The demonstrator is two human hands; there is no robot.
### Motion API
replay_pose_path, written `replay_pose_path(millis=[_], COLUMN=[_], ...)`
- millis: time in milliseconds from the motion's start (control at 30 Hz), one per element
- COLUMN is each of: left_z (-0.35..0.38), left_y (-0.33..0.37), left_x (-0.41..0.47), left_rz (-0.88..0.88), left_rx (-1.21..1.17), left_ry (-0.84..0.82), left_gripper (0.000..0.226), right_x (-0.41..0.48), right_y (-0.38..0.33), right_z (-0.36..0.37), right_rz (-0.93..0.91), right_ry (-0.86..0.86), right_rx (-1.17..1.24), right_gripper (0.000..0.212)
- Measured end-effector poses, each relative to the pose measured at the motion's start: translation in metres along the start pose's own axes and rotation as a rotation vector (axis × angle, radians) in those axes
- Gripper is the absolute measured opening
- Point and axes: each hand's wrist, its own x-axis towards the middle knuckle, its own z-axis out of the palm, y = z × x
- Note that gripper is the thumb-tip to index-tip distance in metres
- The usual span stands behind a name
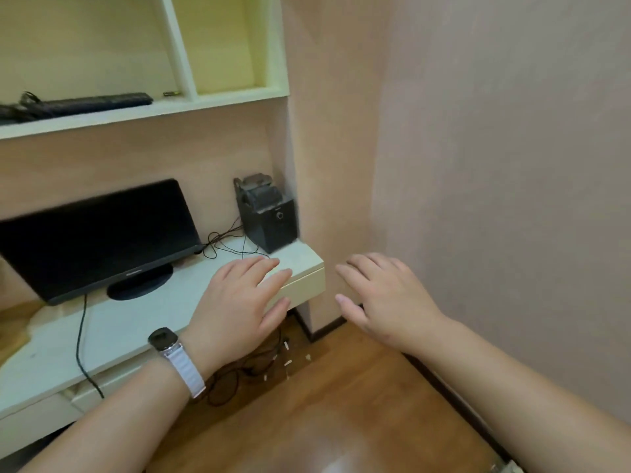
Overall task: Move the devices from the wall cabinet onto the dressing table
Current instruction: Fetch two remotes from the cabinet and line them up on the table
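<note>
Your two forearms reach in from the bottom edge, both hands palm down with fingers straight and slightly spread, holding nothing. Your left hand [239, 302], with a watch [164, 337] on a white strap at the wrist, hangs over the front edge of the dressing table [136, 322] near its right end; whether it touches the top, you cannot tell. Your right hand [386, 302] is past the table's right end, in front of the pink wall and above the wooden floor [341, 404].

Under the table's right end a tangle of dark cables [246, 373] lies on the floor beside a few small white bits [287, 362].

On the pale tabletop a black monitor [99, 233] stands on a round foot towards the left, its screen dark and a cable dropping over the front edge. In the back right corner sits a black boxy speaker [269, 213] with a knob on its face – something dark and blurred rests on top, and thin wires trail from it across the table.

Above, in the wall cabinet [177, 56], a long black device [95, 103] – flat and slim, lying lengthwise – rests on the left compartment's bottom shelf, with dark cords [20, 110] bunched at its left end and a small dark object [170, 93] near the divider.
</note>
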Motion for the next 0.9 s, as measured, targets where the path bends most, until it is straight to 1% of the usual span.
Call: replay_pose_path(millis=[167,333,533,733,900], left_z=[0.020,0.038,0.060,0.062,0.052], left_y=[-0.059,-0.139,-0.223,-0.271,-0.293], left_x=[0.045,0.095,0.156,0.219,0.265], left_rz=[-0.014,-0.042,0.000,0.048,0.047], left_rx=[-0.028,-0.071,-0.084,-0.081,-0.043], left_ry=[0.047,0.093,0.200,0.278,0.287], left_gripper=[0.049,0.049,0.045,0.042,0.043], right_x=[0.072,0.162,0.262,0.332,0.388], right_y=[0.004,-0.004,-0.006,0.002,0.020], right_z=[0.021,0.041,0.057,0.069,0.064], right_rz=[-0.034,-0.028,-0.010,-0.020,-0.064], right_ry=[0.006,0.006,0.027,0.129,0.213], right_rx=[-0.048,-0.084,-0.140,-0.136,-0.093], right_gripper=[0.047,0.045,0.047,0.045,0.045])
